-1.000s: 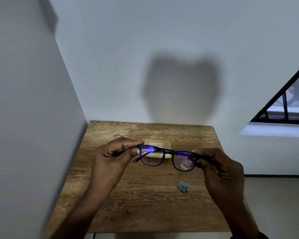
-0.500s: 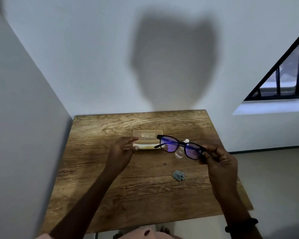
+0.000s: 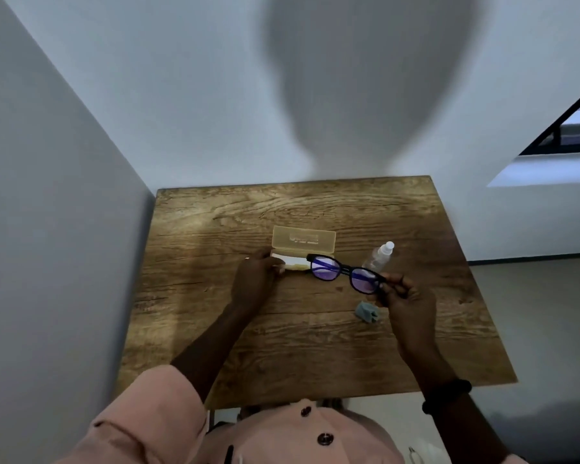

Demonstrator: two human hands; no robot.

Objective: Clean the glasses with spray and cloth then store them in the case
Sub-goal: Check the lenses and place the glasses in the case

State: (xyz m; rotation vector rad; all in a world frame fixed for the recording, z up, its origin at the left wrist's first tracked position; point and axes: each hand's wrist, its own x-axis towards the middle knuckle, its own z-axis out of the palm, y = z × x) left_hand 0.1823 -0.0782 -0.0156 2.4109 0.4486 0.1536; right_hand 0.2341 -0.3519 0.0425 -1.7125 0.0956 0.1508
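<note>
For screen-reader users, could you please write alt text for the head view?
A right hand holds black glasses above a wooden table while the left hand holds an open case; a spray bottle and grey cloth sit nearby.

The person is wearing a pale pink shirt [image 3: 141, 433] of a soft, plain cloth, buttoned down the front. Two dark round buttons [image 3: 325, 439] are showing there, one above the other, each catching a little light. The left sleeve [image 3: 161, 393] is hanging wide and loose and is ending in a folded edge about the elbow, so the forearm is showing bare from there down to the left hand [image 3: 255, 279]. A black band [image 3: 447, 394] is sitting snug round the right wrist, just behind the right hand [image 3: 407, 298]; it is plain and matte, and whether it is carrying a watch face I cannot tell from here.
</note>
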